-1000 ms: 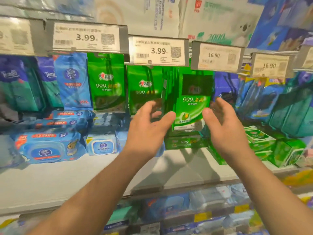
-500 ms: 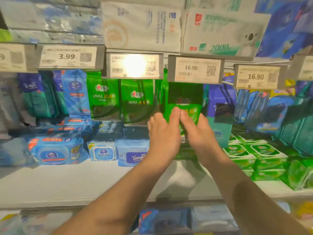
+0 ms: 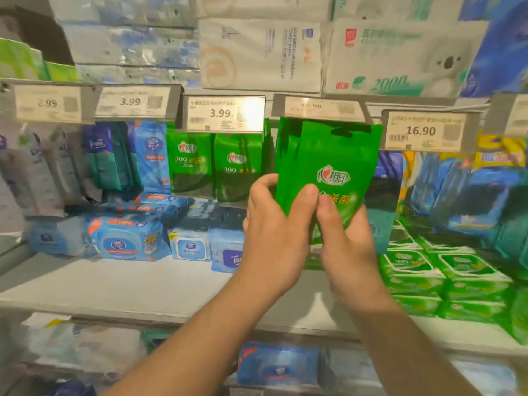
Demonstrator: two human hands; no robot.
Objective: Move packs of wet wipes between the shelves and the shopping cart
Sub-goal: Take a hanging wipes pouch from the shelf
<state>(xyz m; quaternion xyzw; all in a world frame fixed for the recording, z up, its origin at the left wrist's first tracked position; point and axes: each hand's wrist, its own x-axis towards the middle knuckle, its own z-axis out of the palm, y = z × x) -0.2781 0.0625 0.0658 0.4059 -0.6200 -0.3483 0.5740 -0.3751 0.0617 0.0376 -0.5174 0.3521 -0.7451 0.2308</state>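
We face a store shelf point(image 3: 120, 284) stocked with wipes, price tags point(image 3: 224, 114) clipped along the rail above. Both our forearms reach up and forward, meeting at a bunch of green wet wipe packs point(image 3: 328, 164) raised upright in front of the rail. Our left hand point(image 3: 274, 235) curls round the bunch's left edge, thumb pressed on the front. Our right hand point(image 3: 345, 241) grips the lower right, thumb touching the left thumb.
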